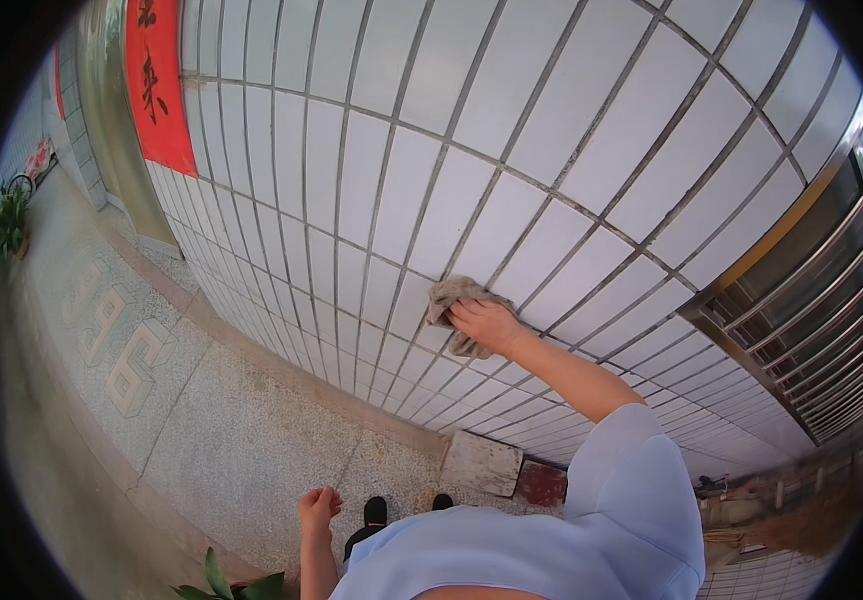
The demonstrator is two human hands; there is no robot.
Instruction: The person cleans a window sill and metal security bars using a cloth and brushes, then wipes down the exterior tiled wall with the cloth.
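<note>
My right hand (482,324) presses a crumpled grey-brown cloth (455,291) flat against a wall of white glazed tiles (416,161). Parts of the cloth stick out above and below the fingers. Dark grey grout lines run between the tiles, and the arm reaches across the wall from the right. Low at my left side hangs my left hand (319,505), its fingers loosely curled together. Nothing shows in it, and it touches nothing.
A barred metal window (814,322) sits at the right. A red paper banner (161,90) with writing hangs beside a metal door frame (120,127). Below are a terrazzo floor (244,420), a stone block (481,461), a dark red block (541,484) and potted plants (10,221).
</note>
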